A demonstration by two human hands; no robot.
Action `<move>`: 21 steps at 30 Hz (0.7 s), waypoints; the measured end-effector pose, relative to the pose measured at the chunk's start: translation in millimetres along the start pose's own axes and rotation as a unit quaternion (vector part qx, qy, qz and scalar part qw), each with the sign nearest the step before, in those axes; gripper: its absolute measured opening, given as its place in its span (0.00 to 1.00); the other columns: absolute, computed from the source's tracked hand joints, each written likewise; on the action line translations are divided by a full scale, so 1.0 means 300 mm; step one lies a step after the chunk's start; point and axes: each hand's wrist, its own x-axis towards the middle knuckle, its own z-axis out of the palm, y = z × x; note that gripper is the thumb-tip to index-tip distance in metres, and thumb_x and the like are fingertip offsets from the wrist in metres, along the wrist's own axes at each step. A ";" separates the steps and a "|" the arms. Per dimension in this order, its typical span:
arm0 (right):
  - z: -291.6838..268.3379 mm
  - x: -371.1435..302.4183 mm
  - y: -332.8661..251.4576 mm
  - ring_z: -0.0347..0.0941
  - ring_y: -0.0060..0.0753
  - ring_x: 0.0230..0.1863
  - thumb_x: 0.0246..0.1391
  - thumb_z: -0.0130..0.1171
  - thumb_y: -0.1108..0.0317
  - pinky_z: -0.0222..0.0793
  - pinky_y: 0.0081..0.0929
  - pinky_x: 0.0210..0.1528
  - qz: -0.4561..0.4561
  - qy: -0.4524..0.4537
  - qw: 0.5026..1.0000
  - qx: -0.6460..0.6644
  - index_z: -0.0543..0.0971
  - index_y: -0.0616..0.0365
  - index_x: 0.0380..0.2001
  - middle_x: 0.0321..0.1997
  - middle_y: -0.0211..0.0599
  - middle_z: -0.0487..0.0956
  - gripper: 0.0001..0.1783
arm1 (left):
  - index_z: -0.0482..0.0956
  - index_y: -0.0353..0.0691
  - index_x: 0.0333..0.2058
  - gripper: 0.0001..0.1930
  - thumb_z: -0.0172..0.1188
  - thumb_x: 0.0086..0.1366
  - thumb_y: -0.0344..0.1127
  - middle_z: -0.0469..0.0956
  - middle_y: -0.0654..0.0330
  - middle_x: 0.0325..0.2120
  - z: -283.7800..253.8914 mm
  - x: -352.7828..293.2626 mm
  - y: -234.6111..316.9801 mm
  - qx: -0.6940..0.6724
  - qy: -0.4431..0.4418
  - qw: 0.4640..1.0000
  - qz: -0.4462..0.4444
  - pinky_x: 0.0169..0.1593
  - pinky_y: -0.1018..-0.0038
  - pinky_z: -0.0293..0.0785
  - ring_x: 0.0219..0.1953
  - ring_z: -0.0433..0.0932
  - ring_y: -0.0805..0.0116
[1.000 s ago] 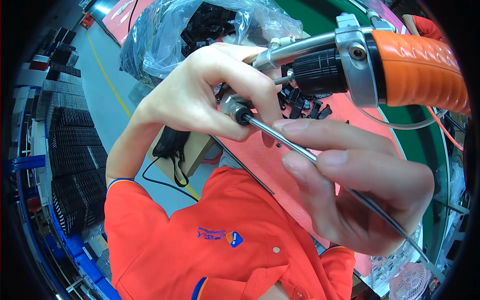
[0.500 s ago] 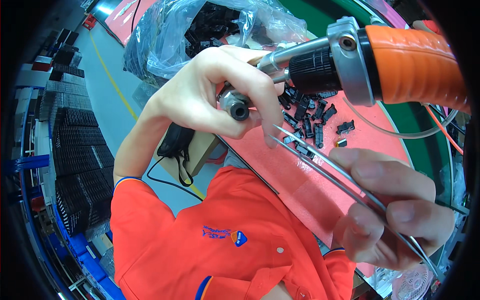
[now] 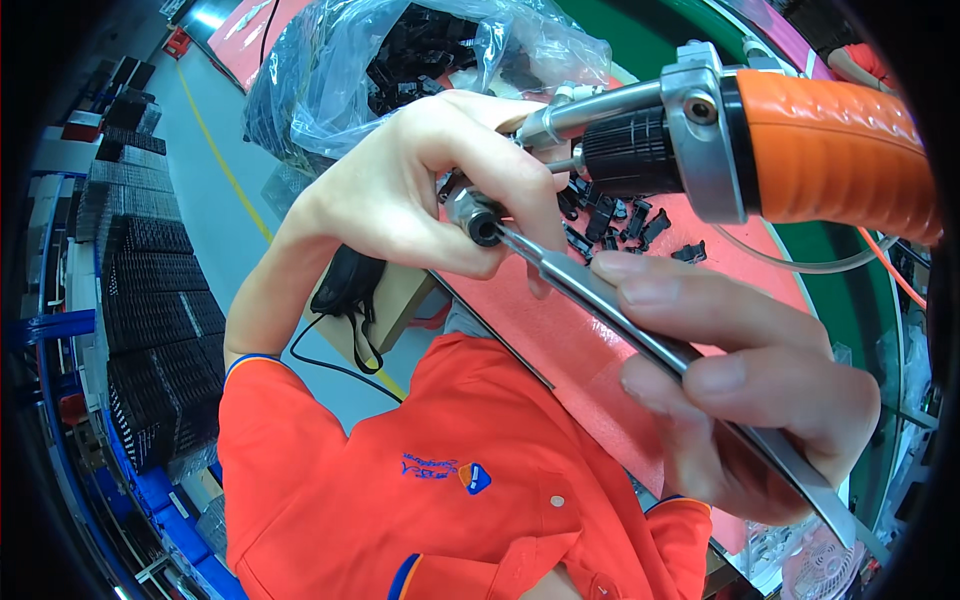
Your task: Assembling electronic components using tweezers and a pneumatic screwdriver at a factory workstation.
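Left hand: the worker's left hand point(image 3: 430, 185) was closed around a silver cylindrical metal nozzle point(image 3: 478, 215) with a round black mouth, which faced the right hand.
Right hand: the right hand point(image 3: 765, 385) pinched a pair of slim grey metal tweezers point(image 3: 625, 310), slanting up and to the left.
Tweezer tips: they were at the nozzle's mouth; whether they had entered it could not be told.
Gap: the 2 hands were apart, near each other, above the bench point(image 3: 590, 390) with its pink covering.
Power tool: an orange ribbed sleeve point(image 3: 840, 155), a silver metal clamp point(image 3: 705, 150) and a black ridged collar point(image 3: 630, 150) extended right of the left hand, whose fingers hid how the nozzle joined them.
Loose parts: small black plastic pieces point(image 3: 650, 230) lay on the bench behind the tweezers.
Bag: a crumpled clear plastic bag point(image 3: 325, 110), holding more black pieces, stood beyond the left hand.
Beside the bench: a black pouch point(image 3: 348, 280) rested on a tan box point(image 3: 408, 305).
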 end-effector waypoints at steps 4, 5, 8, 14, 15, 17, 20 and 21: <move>-0.015 0.006 0.034 0.74 0.62 0.51 0.51 0.58 0.85 0.72 0.53 0.52 -0.043 -0.016 0.999 0.022 0.67 0.58 0.45 0.50 0.63 0.73 0.20 | 0.83 0.36 0.28 0.14 0.58 0.37 0.25 0.77 0.60 0.23 0.007 0.000 -0.023 0.009 0.004 1.000 0.020 0.37 0.72 0.66 0.30 0.71 0.66; -0.017 0.008 0.034 0.74 0.62 0.51 0.50 0.58 0.86 0.72 0.53 0.52 -0.044 -0.021 0.999 0.020 0.67 0.58 0.45 0.50 0.63 0.73 0.21 | 0.83 0.36 0.28 0.14 0.58 0.37 0.26 0.77 0.60 0.23 0.008 0.001 -0.028 0.008 0.004 1.000 0.028 0.37 0.72 0.66 0.30 0.71 0.66; -0.015 0.014 0.026 0.74 0.62 0.51 0.49 0.58 0.87 0.72 0.52 0.52 -0.044 -0.026 0.999 0.009 0.68 0.59 0.45 0.49 0.63 0.73 0.21 | 0.83 0.35 0.28 0.14 0.59 0.36 0.26 0.77 0.59 0.23 0.009 0.002 -0.025 0.006 0.004 1.000 0.025 0.37 0.71 0.66 0.30 0.71 0.65; 0.006 0.039 -0.001 0.75 0.58 0.50 0.44 0.62 0.89 0.73 0.46 0.52 -0.034 -0.026 0.998 -0.047 0.69 0.61 0.45 0.48 0.60 0.75 0.24 | 0.82 0.35 0.28 0.14 0.59 0.37 0.25 0.77 0.59 0.23 0.008 0.002 -0.027 -0.017 -0.003 1.000 0.013 0.36 0.71 0.66 0.30 0.72 0.66; -0.001 0.044 -0.002 0.77 0.55 0.48 0.43 0.62 0.90 0.74 0.42 0.51 -0.022 -0.030 0.998 -0.055 0.70 0.62 0.44 0.47 0.59 0.76 0.24 | 0.81 0.35 0.28 0.14 0.60 0.37 0.24 0.77 0.59 0.24 0.007 -0.001 -0.029 -0.015 0.003 1.000 0.014 0.36 0.71 0.66 0.30 0.72 0.66; -0.017 0.062 -0.004 0.78 0.52 0.46 0.42 0.62 0.90 0.75 0.37 0.49 -0.010 -0.035 0.997 -0.064 0.72 0.62 0.42 0.45 0.57 0.77 0.23 | 0.81 0.35 0.28 0.14 0.61 0.37 0.23 0.77 0.59 0.24 0.008 -0.006 -0.034 -0.011 0.014 1.000 0.017 0.36 0.71 0.66 0.30 0.72 0.66; -0.020 0.091 -0.009 0.80 0.45 0.42 0.41 0.61 0.91 0.75 0.28 0.45 -0.025 -0.050 0.993 -0.107 0.76 0.66 0.36 0.42 0.54 0.79 0.16 | 0.80 0.35 0.29 0.14 0.62 0.37 0.23 0.76 0.60 0.24 0.020 -0.019 -0.051 0.009 0.031 0.999 0.015 0.36 0.71 0.66 0.30 0.71 0.66; -0.011 0.095 -0.009 0.80 0.45 0.42 0.41 0.61 0.91 0.75 0.28 0.45 -0.025 -0.050 0.993 -0.108 0.76 0.66 0.36 0.42 0.54 0.79 0.16 | 0.79 0.35 0.29 0.14 0.63 0.37 0.23 0.76 0.60 0.25 0.022 -0.020 -0.055 0.019 0.040 0.999 0.013 0.36 0.71 0.66 0.30 0.71 0.66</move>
